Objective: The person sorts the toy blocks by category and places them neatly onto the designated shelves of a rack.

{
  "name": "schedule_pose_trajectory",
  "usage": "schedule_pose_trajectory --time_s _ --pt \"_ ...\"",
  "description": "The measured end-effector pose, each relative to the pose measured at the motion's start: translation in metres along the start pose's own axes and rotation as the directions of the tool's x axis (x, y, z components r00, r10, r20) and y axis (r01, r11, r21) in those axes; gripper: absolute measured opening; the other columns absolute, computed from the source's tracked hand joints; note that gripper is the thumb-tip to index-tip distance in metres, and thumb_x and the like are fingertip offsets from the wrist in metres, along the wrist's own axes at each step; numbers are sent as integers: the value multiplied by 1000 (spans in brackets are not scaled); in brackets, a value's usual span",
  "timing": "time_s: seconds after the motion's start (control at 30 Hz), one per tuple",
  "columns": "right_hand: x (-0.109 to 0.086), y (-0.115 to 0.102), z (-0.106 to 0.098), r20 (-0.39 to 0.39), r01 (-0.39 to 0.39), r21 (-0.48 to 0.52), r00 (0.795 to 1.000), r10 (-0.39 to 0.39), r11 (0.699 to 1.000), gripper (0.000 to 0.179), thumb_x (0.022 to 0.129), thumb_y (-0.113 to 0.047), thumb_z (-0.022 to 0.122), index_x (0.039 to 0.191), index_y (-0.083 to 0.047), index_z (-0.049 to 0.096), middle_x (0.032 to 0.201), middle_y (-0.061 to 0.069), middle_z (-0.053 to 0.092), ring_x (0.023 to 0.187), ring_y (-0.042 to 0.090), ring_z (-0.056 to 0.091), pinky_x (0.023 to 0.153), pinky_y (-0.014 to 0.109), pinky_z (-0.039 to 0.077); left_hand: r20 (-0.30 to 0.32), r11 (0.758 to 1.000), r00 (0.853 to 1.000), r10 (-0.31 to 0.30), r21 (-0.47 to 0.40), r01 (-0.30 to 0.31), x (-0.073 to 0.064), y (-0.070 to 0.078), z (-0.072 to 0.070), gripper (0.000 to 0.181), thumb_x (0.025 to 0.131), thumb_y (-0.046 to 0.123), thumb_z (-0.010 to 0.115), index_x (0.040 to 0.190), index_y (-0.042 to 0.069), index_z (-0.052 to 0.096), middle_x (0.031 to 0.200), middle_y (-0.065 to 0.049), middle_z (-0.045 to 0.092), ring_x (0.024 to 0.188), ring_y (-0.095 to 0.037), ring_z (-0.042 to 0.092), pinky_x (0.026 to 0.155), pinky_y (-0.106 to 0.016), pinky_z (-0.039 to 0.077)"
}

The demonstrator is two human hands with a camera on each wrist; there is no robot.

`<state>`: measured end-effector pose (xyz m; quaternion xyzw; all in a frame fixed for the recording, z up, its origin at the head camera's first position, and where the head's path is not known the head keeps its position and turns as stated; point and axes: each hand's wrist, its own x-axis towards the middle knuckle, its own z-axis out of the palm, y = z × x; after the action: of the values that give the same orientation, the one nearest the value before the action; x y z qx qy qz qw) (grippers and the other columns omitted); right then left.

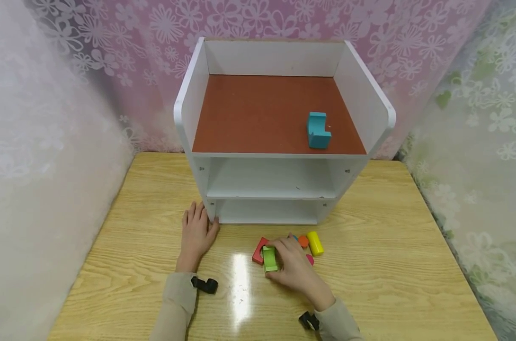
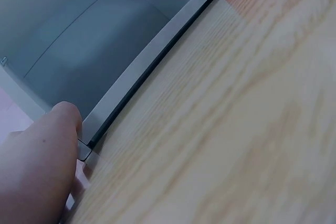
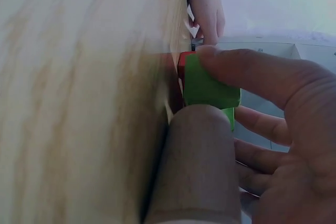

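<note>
My right hand (image 1: 295,266) pinches a green toy block (image 1: 270,259) with a curved hollow, between thumb and fingers, low at the tabletop. In the right wrist view the green block (image 3: 207,85) sits between the fingertips. Right beside it lies a red block (image 1: 259,251) with a curved cutout, partly covered by the green one. My left hand (image 1: 195,237) rests on the table at the shelf's front left corner, fingers extended, thumb (image 2: 63,116) by the bottom edge. A white shelf unit (image 1: 271,176) stands ahead; a teal block (image 1: 318,132) sits on its brown top.
Just past my right hand lie a yellow cylinder (image 1: 315,243), an orange round piece (image 1: 303,241) and a pink piece (image 1: 310,259); a bit of blue shows, mostly hidden. The shelf has raised side walls (image 1: 369,94). Floral curtains (image 1: 258,19) hang around the wooden table (image 1: 403,265).
</note>
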<state>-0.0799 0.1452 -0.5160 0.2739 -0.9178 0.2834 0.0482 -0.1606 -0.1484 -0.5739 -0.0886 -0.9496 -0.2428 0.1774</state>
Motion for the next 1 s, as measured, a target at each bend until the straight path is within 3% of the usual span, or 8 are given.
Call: schedule_pose_trajectory --time_s 0.47,0.7,1.0 --pt "3 -10 -17 -4 25 40 1000 -25 999 68 59 -30 88 117 -9 58 106 0 60 103 19 54 109 52 24 -1 1000 1000 0 -9 0 0 0 0 48 93 37 48 128 6 51 143 -10 41 136 -40 25 107 -60 17" --pt "4 -19 -28 11 29 21 1000 -29 999 68 61 -31 87 119 -12 58 108 -4 59 106 16 53 112 48 21 17 1000 1000 -11 -2 11 1 1 -1 47 93 38 47 126 6 52 145 -9 39 137 -39 24 108 -60 15" --pt "9 -37 -53 -38 114 -5 993 -114 994 66 58 -29 88 115 -11 60 108 -2 59 105 15 53 110 51 22 12 1000 1000 -3 6 3 0 0 -1 47 93 37 48 126 5 52 144 -10 40 137 -39 25 108 -59 16"
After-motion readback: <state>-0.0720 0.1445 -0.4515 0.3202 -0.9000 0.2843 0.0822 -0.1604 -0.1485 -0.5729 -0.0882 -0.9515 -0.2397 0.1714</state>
